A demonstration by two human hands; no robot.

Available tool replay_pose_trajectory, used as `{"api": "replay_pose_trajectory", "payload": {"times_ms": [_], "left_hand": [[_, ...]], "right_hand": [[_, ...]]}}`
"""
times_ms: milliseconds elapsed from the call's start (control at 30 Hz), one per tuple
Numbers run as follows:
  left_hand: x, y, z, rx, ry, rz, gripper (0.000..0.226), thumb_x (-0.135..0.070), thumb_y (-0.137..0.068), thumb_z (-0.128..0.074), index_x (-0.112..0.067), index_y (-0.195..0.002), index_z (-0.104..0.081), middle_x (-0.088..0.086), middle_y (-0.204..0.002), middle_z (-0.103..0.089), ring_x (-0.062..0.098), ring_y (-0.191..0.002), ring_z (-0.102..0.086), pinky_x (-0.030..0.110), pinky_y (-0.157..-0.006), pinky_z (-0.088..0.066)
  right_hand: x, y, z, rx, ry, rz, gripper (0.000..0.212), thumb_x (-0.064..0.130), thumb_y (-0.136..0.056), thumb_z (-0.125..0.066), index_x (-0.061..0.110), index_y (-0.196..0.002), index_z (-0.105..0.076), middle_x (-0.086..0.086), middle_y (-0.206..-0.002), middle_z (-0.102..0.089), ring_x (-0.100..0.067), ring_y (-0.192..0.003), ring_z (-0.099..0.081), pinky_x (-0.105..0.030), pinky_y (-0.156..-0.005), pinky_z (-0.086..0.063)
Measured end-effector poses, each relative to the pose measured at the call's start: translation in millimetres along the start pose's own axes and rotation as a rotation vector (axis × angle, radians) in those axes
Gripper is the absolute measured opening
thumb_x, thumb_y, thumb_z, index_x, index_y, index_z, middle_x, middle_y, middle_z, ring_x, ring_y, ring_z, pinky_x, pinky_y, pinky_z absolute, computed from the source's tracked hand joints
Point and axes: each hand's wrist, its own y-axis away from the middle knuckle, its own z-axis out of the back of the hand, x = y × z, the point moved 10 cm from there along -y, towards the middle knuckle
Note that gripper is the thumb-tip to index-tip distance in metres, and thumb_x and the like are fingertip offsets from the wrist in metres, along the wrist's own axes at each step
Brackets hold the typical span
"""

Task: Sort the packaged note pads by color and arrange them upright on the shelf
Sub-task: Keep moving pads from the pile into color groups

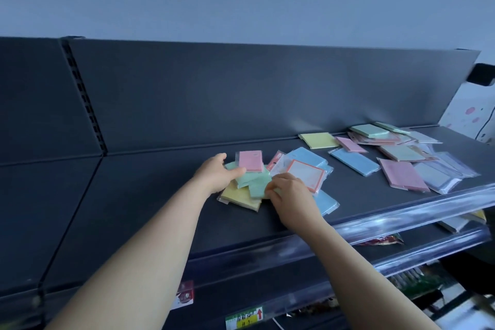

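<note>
Packaged note pads lie flat and jumbled on a dark shelf (150, 195). In the near pile are green pads (254, 182), a yellow pad (241, 198), a pink pad (250, 161), blue pads (308, 159) and an orange-bordered white pad (305, 175). My left hand (217, 173) grips the green pads from the left, thumb on top. My right hand (288, 191) pinches the right edge of the green pads, fingers curled. A second scatter of pink pads (404, 174), blue, yellow (318, 140) and green pads lies farther right.
The shelf's dark back panel (241, 99) rises behind the pads. A clear plastic price rail (401, 214) runs along the front edge. Lower shelves hold other packaged goods (383, 240) and a price tag (245, 317). The left part of the shelf is bare.
</note>
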Motion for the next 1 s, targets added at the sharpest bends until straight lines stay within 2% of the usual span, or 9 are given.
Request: {"api": "replay_pose_trajectory", "payload": {"times_ms": [133, 200, 267, 367, 567, 633, 700, 867, 1000], "left_hand": [[2, -14, -6, 0.02, -0.01, 0.016, 0.09, -0.048, -0.077, -0.075, -0.016, -0.149, -0.031, 0.0, -0.149, -0.041, 0.019, -0.133, -0.044, 0.037, -0.108, -0.037], [5, -15, -4, -0.038, -0.011, 0.026, 0.079, -0.05, -0.073, -0.077, -0.015, -0.137, -0.047, -0.002, -0.131, -0.057, 0.019, -0.116, -0.056, 0.036, -0.099, -0.045], [7, -12, 1, -0.101, -0.041, 0.027, 0.058, -0.055, -0.068, -0.079, -0.018, -0.109, -0.062, -0.006, -0.106, -0.067, 0.017, -0.095, -0.064, 0.033, -0.081, -0.051], [3, -4, 5, -0.131, -0.062, 0.011, 0.042, -0.053, -0.069, -0.079, -0.018, -0.086, -0.063, -0.006, -0.084, -0.068, 0.017, -0.078, -0.064, 0.029, -0.061, -0.044], [6, 19, 30, -0.27, -0.084, -0.019, 0.044, -0.05, -0.081, -0.068, -0.015, -0.068, -0.045, 0.002, -0.065, -0.047, 0.022, -0.059, -0.045, 0.03, -0.054, -0.028], [11, 24, 35, -0.276, -0.062, -0.021, 0.043, -0.047, -0.085, -0.063, -0.015, -0.065, -0.042, 0.005, -0.063, -0.045, 0.022, -0.059, -0.051, 0.029, -0.055, -0.028], [13, 28, 37, -0.256, -0.02, -0.003, 0.042, -0.041, -0.089, -0.06, -0.015, -0.061, -0.041, 0.005, -0.059, -0.051, 0.02, -0.055, -0.063, 0.027, -0.05, -0.029], [16, 39, 25, -0.122, 0.179, 0.045, 0.023, -0.028, -0.082, -0.072, -0.008, -0.075, -0.064, 0.003, -0.071, -0.064, 0.012, -0.057, -0.06, 0.026, -0.053, -0.037], [20, 49, 33, -0.166, 0.253, 0.061, 0.014, -0.013, -0.091, -0.054, -0.004, -0.084, -0.063, 0.01, -0.089, -0.069, 0.018, -0.068, -0.065, 0.031, -0.064, -0.055]], "right_hand": [[-16, -2, 3, 0.017, -0.08, -0.137, 0.018, 0.024, -0.089, -0.057, 0.009, -0.096, -0.065, 0.0, -0.121, -0.053, -0.022, -0.114, -0.051, -0.022, -0.077, -0.034], [-21, -2, 4, -0.009, 0.02, -0.183, 0.038, 0.043, -0.082, -0.064, 0.014, -0.107, -0.061, 0.001, -0.12, -0.051, -0.022, -0.117, -0.044, -0.026, -0.087, -0.035], [-22, 0, 6, -0.025, 0.169, -0.235, 0.068, 0.064, -0.074, -0.063, 0.017, -0.121, -0.055, -0.002, -0.122, -0.049, -0.026, -0.118, -0.039, -0.032, -0.098, -0.033], [-19, 1, 5, -0.005, 0.307, -0.288, 0.087, 0.08, -0.068, -0.054, 0.014, -0.124, -0.049, -0.006, -0.121, -0.049, -0.03, -0.115, -0.041, -0.037, -0.098, -0.032], [-13, -6, 0, 0.092, 0.237, -0.339, 0.087, 0.072, -0.066, -0.066, 0.012, -0.126, -0.046, -0.01, -0.123, -0.052, -0.031, -0.116, -0.045, -0.037, -0.093, -0.035], [-15, -8, -1, 0.128, 0.203, -0.359, 0.082, 0.07, -0.063, -0.07, 0.013, -0.119, -0.049, -0.009, -0.118, -0.055, -0.029, -0.112, -0.049, -0.036, -0.087, -0.038], [-15, -10, -2, 0.155, 0.184, -0.367, 0.075, 0.067, -0.062, -0.072, 0.014, -0.109, -0.05, -0.008, -0.115, -0.058, -0.028, -0.108, -0.051, -0.035, -0.082, -0.039], [-7, -10, -3, 0.161, 0.204, -0.355, 0.086, 0.06, -0.066, -0.074, 0.008, -0.128, -0.044, -0.011, -0.123, -0.051, -0.03, -0.117, -0.045, -0.035, -0.091, -0.038], [-2, -9, -5, 0.211, 0.159, -0.35, 0.077, 0.053, -0.062, -0.08, 0.01, -0.115, -0.044, -0.004, -0.105, -0.053, -0.029, -0.11, -0.049, -0.033, -0.081, -0.041]]}}
